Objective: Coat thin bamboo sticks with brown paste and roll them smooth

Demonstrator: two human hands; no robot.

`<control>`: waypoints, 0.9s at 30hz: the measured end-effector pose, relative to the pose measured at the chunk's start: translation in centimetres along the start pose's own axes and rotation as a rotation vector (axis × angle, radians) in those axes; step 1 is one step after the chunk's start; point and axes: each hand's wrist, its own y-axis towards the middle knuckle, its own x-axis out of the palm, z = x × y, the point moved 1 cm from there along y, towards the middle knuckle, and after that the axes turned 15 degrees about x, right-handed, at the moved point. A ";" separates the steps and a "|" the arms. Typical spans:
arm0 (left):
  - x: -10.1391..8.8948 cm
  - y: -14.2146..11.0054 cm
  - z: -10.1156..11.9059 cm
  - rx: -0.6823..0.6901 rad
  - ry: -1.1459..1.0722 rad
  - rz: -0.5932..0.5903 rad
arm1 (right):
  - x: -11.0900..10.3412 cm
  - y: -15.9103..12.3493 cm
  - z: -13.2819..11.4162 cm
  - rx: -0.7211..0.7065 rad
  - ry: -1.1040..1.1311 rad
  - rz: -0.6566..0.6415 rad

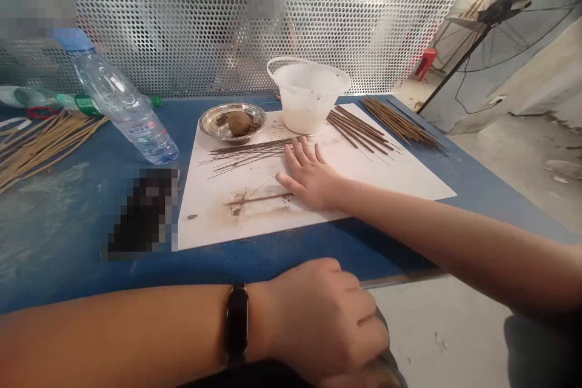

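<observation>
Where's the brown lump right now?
In the head view, left of centre, the brown lump sits in the shiny dish, which is left of the white bucket.

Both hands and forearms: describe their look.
The left hand is ungloved, with a slim black wristband whose dark face is oblong. The right hand is ungloved, no band at its wrist. The left forearm and right forearm show no sleeves.

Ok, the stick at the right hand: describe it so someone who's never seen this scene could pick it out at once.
On the blue table, find the white sheet, and on it the palm-down right hand. A thin brown stick runs left from that hand's thumb side into scattered brown crumbs. Unlike the grouped sticks behind it, it lies alone, closer to the sheet's front edge.
</observation>
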 end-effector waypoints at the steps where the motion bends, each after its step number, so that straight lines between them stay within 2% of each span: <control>1: 0.1 -0.1 0.0 -0.008 -0.038 0.025 | 0.0 -0.4 0.1 -0.007 0.005 0.004; 6: 0.1 -0.9 -0.1 -0.113 -0.230 -0.010 | 0.8 -2.2 0.9 -0.054 0.034 0.004; 10: 0.2 -1.5 0.2 -0.192 -0.323 0.015 | 1.1 -0.2 1.0 -0.054 0.042 0.065; 13: 0.1 -1.4 0.1 -0.239 -0.368 0.004 | 1.0 0.7 0.9 -0.040 0.041 0.058; 20: -0.3 -0.8 -1.1 -0.330 -0.543 -0.012 | 1.1 -2.6 1.1 -0.084 0.052 0.033; 27: -3.0 -0.8 -2.4 -0.572 -0.907 0.078 | 1.0 0.9 0.2 -0.046 0.080 0.053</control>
